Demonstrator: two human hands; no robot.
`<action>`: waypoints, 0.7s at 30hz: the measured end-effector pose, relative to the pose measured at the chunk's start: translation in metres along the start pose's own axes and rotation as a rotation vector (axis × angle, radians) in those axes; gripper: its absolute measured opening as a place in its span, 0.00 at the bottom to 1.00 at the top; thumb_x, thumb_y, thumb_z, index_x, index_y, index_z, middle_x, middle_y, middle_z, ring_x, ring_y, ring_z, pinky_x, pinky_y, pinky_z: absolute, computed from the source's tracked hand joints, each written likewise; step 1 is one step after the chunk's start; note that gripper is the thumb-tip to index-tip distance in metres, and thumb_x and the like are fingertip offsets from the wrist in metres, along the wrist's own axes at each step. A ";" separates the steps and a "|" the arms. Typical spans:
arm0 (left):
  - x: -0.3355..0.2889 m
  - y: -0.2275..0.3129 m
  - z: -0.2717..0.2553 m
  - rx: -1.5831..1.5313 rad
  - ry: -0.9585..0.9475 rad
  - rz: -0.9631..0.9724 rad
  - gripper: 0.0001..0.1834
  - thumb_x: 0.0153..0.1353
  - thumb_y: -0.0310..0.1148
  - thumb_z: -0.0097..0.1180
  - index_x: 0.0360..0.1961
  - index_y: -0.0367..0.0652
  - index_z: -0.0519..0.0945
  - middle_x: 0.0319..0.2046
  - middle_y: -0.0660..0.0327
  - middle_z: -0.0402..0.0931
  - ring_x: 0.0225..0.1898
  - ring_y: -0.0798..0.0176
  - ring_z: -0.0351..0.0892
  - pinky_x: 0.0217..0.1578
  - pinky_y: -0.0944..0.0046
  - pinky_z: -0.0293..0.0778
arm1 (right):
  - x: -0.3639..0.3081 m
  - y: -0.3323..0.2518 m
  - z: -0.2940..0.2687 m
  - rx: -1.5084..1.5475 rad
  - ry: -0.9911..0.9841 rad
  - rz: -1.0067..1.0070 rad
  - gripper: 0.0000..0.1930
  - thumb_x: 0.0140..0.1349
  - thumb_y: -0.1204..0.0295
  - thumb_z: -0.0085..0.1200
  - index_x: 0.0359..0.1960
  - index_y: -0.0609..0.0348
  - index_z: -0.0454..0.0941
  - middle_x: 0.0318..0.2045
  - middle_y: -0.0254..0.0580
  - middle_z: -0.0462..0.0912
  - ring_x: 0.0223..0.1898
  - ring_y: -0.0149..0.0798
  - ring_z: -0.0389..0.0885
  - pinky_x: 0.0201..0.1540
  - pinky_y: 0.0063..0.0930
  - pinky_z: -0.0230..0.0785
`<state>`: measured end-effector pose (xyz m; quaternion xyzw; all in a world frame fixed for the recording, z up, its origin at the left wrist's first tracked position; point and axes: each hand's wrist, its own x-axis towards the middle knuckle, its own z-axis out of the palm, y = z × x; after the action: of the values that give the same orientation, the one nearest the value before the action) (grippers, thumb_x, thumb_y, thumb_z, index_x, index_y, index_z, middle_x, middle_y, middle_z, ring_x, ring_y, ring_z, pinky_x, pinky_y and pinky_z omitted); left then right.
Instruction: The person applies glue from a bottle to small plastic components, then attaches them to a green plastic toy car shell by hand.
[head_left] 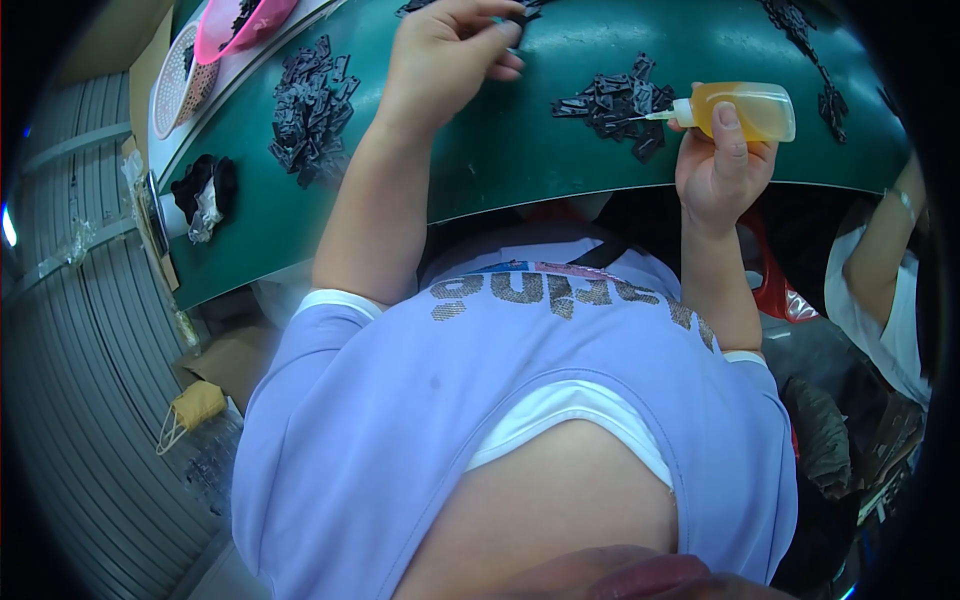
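My right hand (722, 178) is wrapped round a clear squeeze bottle (768, 112) of yellow-orange liquid, with its thumb pressed on the side. The bottle lies nearly level, and its thin needle tip points left over a pile of small black plastic pieces (620, 100). Further left and farther away, my left hand (450, 58) is closed in a pinch on a small black piece (516, 30), partly hidden by the fingers. Just beyond it, more black pieces show at the top edge of the picture.
A larger heap of black pieces (312, 110) lies left on the green table (520, 165). A pink basin (240, 30) and a pale perforated basket (182, 85) stand at the far left. Dark cloth (205, 192) sits near the left corner. Another person's arm (885, 260) is at the right.
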<state>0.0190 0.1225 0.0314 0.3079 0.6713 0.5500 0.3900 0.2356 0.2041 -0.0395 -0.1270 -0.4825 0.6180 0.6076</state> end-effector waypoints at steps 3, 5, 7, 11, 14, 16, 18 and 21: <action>-0.013 -0.014 0.004 -0.038 -0.387 0.022 0.12 0.60 0.25 0.57 0.45 0.36 0.79 0.29 0.59 0.79 0.28 0.67 0.82 0.30 0.71 0.80 | -0.001 0.002 -0.002 0.018 -0.014 0.006 0.09 0.62 0.74 0.52 0.44 0.58 0.71 0.37 0.43 0.79 0.39 0.39 0.82 0.32 0.33 0.80; -0.021 -0.015 0.014 -0.065 -0.489 -0.067 0.13 0.59 0.24 0.58 0.45 0.34 0.77 0.28 0.60 0.78 0.27 0.68 0.82 0.28 0.73 0.80 | -0.002 0.001 0.001 -0.010 -0.041 -0.025 0.09 0.62 0.74 0.53 0.43 0.58 0.71 0.38 0.43 0.78 0.39 0.39 0.81 0.32 0.34 0.80; -0.024 -0.017 0.020 -0.050 -0.539 -0.125 0.13 0.58 0.24 0.58 0.44 0.32 0.76 0.27 0.61 0.77 0.27 0.68 0.82 0.28 0.73 0.80 | -0.002 0.000 0.004 -0.018 -0.033 -0.041 0.11 0.61 0.75 0.55 0.44 0.59 0.70 0.38 0.40 0.78 0.36 0.31 0.81 0.33 0.27 0.81; -0.025 -0.022 0.025 -0.047 -0.565 -0.153 0.13 0.58 0.24 0.58 0.44 0.31 0.76 0.26 0.61 0.77 0.26 0.68 0.82 0.27 0.73 0.79 | -0.005 -0.001 0.003 -0.090 -0.046 -0.067 0.10 0.61 0.77 0.55 0.44 0.59 0.71 0.37 0.42 0.78 0.38 0.35 0.82 0.34 0.34 0.81; -0.025 -0.023 0.027 -0.001 -0.566 -0.165 0.13 0.58 0.24 0.58 0.44 0.31 0.76 0.26 0.61 0.77 0.26 0.68 0.81 0.27 0.73 0.79 | -0.007 -0.001 0.005 -0.153 -0.050 -0.082 0.11 0.60 0.77 0.57 0.43 0.60 0.71 0.38 0.41 0.78 0.38 0.33 0.82 0.37 0.31 0.81; -0.025 -0.022 0.027 0.013 -0.576 -0.164 0.13 0.58 0.24 0.58 0.44 0.31 0.76 0.26 0.62 0.77 0.26 0.68 0.81 0.27 0.73 0.79 | -0.008 -0.001 0.005 -0.209 -0.058 -0.105 0.12 0.60 0.77 0.57 0.43 0.60 0.71 0.38 0.41 0.78 0.38 0.33 0.82 0.38 0.28 0.80; -0.025 -0.022 0.028 0.019 -0.575 -0.167 0.13 0.58 0.24 0.58 0.43 0.31 0.76 0.26 0.62 0.77 0.25 0.68 0.81 0.27 0.73 0.79 | -0.008 -0.001 0.002 -0.245 -0.077 -0.088 0.12 0.59 0.76 0.58 0.44 0.60 0.72 0.39 0.41 0.79 0.39 0.32 0.82 0.42 0.24 0.78; -0.025 -0.020 0.028 0.033 -0.571 -0.165 0.12 0.58 0.24 0.58 0.43 0.31 0.76 0.25 0.62 0.77 0.25 0.68 0.81 0.27 0.73 0.79 | -0.008 -0.002 0.002 -0.266 -0.089 -0.083 0.12 0.60 0.76 0.58 0.44 0.60 0.72 0.40 0.41 0.80 0.40 0.32 0.82 0.44 0.22 0.76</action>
<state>0.0565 0.1110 0.0135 0.4008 0.5660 0.3966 0.6014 0.2370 0.1955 -0.0406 -0.1588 -0.5913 0.5281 0.5884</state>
